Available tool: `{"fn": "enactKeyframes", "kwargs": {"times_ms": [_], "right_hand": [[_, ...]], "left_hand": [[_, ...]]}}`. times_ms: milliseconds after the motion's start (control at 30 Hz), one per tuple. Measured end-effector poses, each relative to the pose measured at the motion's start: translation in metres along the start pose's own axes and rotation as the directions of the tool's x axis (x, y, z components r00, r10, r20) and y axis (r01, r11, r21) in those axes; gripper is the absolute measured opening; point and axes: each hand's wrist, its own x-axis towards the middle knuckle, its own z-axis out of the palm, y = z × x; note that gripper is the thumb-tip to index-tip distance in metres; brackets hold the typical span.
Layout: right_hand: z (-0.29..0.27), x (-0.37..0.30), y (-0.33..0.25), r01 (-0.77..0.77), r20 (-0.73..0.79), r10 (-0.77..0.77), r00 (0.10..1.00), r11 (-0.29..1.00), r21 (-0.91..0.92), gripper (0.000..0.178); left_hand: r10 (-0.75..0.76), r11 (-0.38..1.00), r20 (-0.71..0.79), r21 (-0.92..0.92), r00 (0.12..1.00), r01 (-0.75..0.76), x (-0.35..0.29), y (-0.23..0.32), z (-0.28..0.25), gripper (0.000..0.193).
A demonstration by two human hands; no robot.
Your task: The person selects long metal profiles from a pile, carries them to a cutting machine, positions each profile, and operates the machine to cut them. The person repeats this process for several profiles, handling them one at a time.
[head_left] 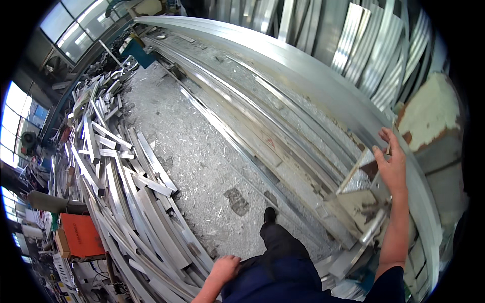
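Head view: your right hand [393, 164] is raised at the near end of the long silver profile [303, 64], thumb apart from the bent fingers; whether they grip or touch anything, you cannot tell. That profile runs away to the upper left, beside upright metal lengths [348, 38]. Your left hand [226, 267] is by your dark trousers [285, 250], fingers curled, their grip unclear. Metal offcuts [160, 220] lie heaped leftward.

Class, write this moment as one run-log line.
left hand: beside dark trousers | right hand: near long metal beam, contact unclear | metal pieces: piled at left
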Motion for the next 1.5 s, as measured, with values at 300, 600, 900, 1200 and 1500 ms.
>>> {"fn": "enactKeyframes", "kwargs": {"times_ms": [300,600,900,1200,1500], "right_hand": [[0.114,0.191,0.008,0.074,0.167,-0.01,0.986,0.922,-0.38,0.076],[0.253,0.312,-0.055,-0.008,0.229,0.138,0.964,0.871,-0.491,0.082],[0.359,0.4,-0.147,-0.206,0.157,0.348,0.924,0.801,-0.562,0.074],[0.488,0.494,-0.23,-0.191,0.051,0.261,0.964,0.814,-0.548,0.061],[0.624,0.632,-0.326,-0.136,0.142,0.213,0.967,0.897,-0.42,0.054]], "left_hand": [[-0.193,0.97,-0.107,-0.172,0.975,0.173,0.074,-0.074,-0.093,0.027],[-0.189,0.902,-0.093,-0.409,0.978,0.135,0.176,-0.214,-0.133,0.033],[-0.346,0.902,-0.137,-0.322,0.928,0.288,0.216,-0.429,-0.301,0.033],[-0.375,0.911,-0.069,-0.21,0.925,0.354,0.269,-0.556,-0.411,0.035],[-0.244,0.969,0.153,0.003,0.958,0.246,0.4,-0.664,-0.528,0.038]]}}
